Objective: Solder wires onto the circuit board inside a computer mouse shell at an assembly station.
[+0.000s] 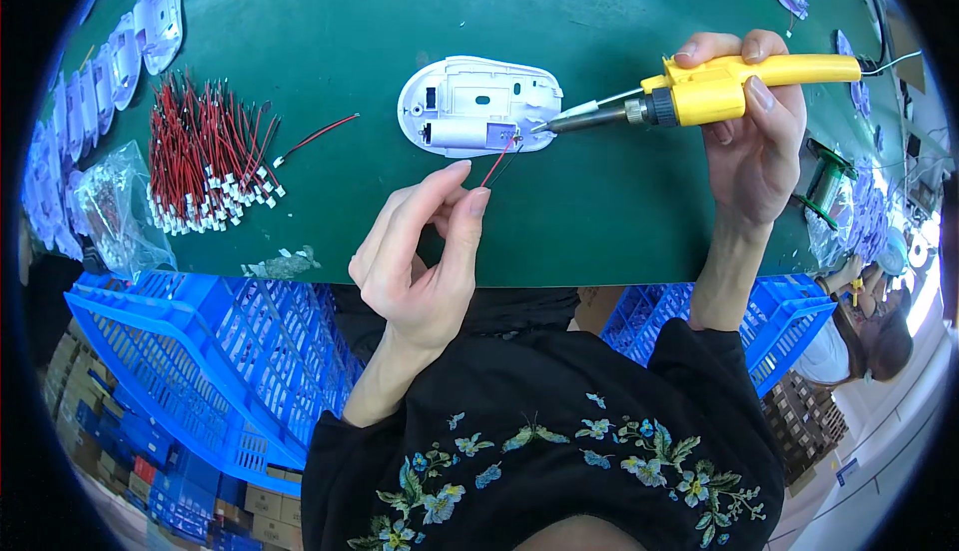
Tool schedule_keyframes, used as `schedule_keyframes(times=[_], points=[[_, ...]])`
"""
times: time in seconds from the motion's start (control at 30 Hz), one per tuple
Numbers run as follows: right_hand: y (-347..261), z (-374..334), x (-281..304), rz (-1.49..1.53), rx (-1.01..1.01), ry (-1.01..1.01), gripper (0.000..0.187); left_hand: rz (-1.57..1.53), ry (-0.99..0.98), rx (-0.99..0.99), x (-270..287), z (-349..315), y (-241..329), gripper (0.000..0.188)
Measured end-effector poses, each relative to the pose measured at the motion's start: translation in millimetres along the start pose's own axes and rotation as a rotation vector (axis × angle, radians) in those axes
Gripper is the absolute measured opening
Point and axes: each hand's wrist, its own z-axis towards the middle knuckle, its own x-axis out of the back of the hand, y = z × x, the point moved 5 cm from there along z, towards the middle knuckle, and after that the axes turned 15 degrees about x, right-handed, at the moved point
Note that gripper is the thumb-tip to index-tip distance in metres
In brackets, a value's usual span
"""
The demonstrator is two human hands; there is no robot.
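A white plastic mouse-shaped shell (479, 101) lies on the green table with its inner side up. My left hand (425, 246) is below it, thumb and forefinger pinching a thin red and black wire (496, 166) that runs up to the shell's lower right part. My right hand (754, 111) grips a yellow soldering gun (711, 91) from the right. Its metal tip (559, 124) points left and sits at the shell's right end, near the wire's upper end. Whether the tip touches the wire is too small to tell.
A heap of red and black wires with white connectors (210, 161) lies at left, one loose wire (318, 137) beside it. White shells (120, 61) line the left edge. A solder spool (827, 186) stands at right. Blue crates (220, 361) are below the table edge. Another person (859, 331) is far right.
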Motion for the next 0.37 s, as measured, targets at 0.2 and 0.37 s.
schedule_keyframes(times=[0.2,0.37], points=[[6.6,0.3,0.3,-0.053,-0.029,-0.017,0.021,-0.008,0.085,-0.090,-2.6,2.5,-2.3,0.028],[7.1,-2.0,3.6,-0.062,-0.029,-0.034,0.028,0.013,-0.003,-0.028,-0.2,0.3,-2.1,0.029]])
